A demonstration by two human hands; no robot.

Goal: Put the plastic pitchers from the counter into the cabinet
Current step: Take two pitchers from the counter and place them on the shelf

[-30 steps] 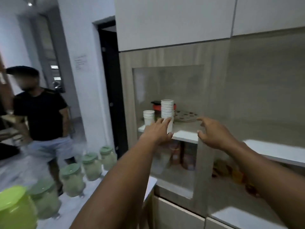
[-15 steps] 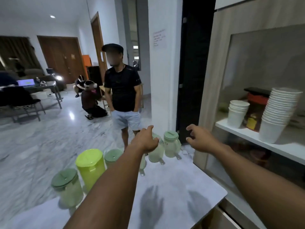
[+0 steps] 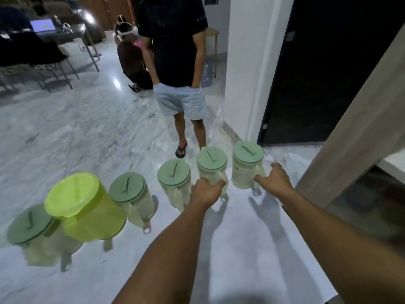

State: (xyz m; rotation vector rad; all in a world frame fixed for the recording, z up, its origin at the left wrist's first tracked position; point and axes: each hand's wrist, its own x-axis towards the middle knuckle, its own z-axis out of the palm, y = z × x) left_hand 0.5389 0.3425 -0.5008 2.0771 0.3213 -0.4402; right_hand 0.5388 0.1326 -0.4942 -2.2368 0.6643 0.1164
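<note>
Several plastic pitchers stand in a row along the far edge of the white counter [image 3: 241, 249]. Most are clear with pale green lids; one is bright lime green [image 3: 87, 213]. My left hand [image 3: 207, 190] is closed around the handle of the second pitcher from the right [image 3: 211, 162]. My right hand [image 3: 274, 179] grips the handle of the rightmost pitcher [image 3: 247, 165]. Both pitchers stand on the counter. Other clear pitchers sit at the middle [image 3: 174, 176], left of middle [image 3: 131, 194] and far left [image 3: 37, 233].
A person in a black shirt and light shorts [image 3: 177, 62] stands just beyond the counter. Another person crouches behind [image 3: 129, 51]. The cabinet's wooden side panel [image 3: 355, 132] rises at the right beside a dark doorway [image 3: 324, 69]. A desk with a laptop [image 3: 42, 25] stands far left.
The view has swung from the cabinet shelf down to the counter. Both hands reached forward and closed on the handles of the two rightmost pitchers.
</note>
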